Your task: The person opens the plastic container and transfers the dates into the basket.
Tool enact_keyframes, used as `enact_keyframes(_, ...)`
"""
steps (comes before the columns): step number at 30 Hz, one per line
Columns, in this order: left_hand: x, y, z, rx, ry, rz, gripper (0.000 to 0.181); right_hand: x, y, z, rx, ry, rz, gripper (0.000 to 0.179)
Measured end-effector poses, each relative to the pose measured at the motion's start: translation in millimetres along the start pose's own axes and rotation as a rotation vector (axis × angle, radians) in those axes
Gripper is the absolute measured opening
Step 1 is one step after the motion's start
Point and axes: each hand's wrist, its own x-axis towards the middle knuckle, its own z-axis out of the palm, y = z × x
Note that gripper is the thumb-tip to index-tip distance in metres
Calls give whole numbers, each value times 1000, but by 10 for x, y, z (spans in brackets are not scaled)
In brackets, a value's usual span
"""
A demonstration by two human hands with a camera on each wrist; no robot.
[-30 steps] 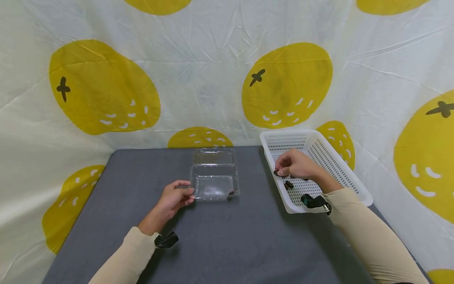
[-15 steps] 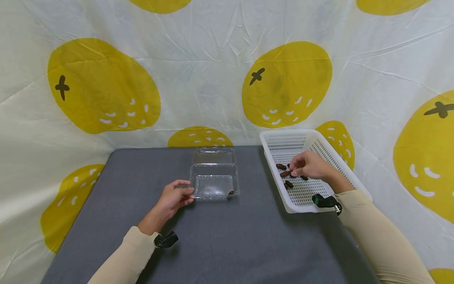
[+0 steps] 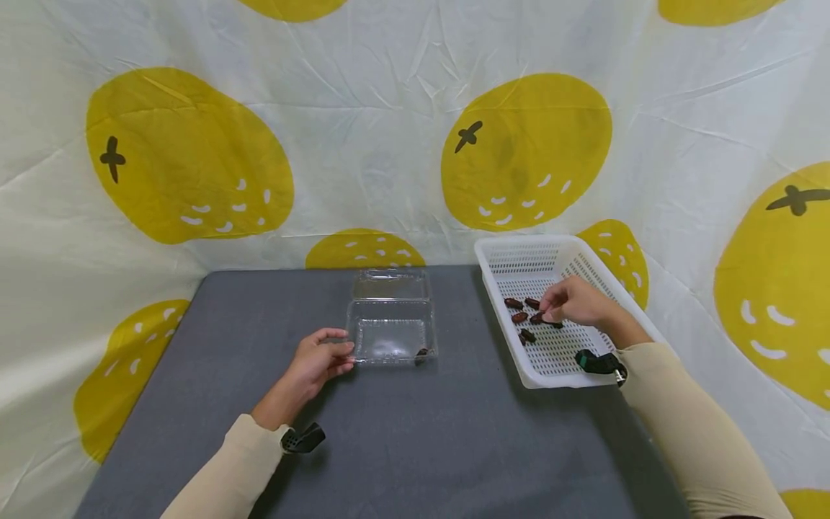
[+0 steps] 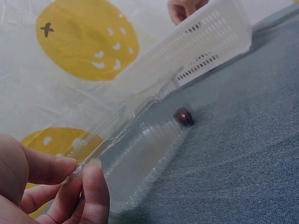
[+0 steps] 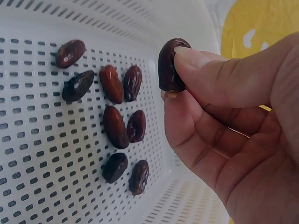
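My left hand (image 3: 318, 364) pinches the left rim of a hinged clear plastic container (image 3: 391, 337), its lid laid back. A single date (image 4: 183, 116) lies at the container's near right corner. Over the white perforated basket, my right hand (image 3: 579, 303) pinches a dark date (image 5: 169, 65) between thumb and fingers, as the right wrist view shows. Several more brown and blackish dates (image 5: 115, 127) lie on the floor of the basket (image 3: 502, 317), left of that hand. Part of the basket is hidden behind the right hand and sleeve.
The grey tabletop (image 3: 402, 440) spreads between and in front of the two containers. Close behind it hangs a white cloth (image 3: 376, 144) printed with yellow fruit. The basket's raised walls surround the right hand's work area.
My right hand has moved from the basket's left wall to the right, uncovering dates there. The left hand and the clear container have stayed in place.
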Motion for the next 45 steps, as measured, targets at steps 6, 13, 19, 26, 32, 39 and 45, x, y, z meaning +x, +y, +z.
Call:
enact_keyframes(6,-20,7,3,-7,-14,-10,43,2,87,-9,0,-21,70,16)
enact_keyframes(13,-28,10,5,-10,-18,-1,42,20,161,10,-9,-49,111,19)
enact_keyframes(19,-12,9,13,-13,-4,-7,41,57,221,43,2,-87,115,15)
enact_keyframes(26,-21,10,13,1,-16,-2,44,62,271,67,80,-122,179,15)
enact_keyframes(32,-31,18,13,1,-14,5,43,55,241,75,140,-112,161,12)
enact_keyframes(39,-22,31,2,1,-7,5,45,79,114,53,146,-82,116,13)
enact_keyframes(45,-10,28,-4,3,-6,5,44,126,-90,60,146,-67,14,16)
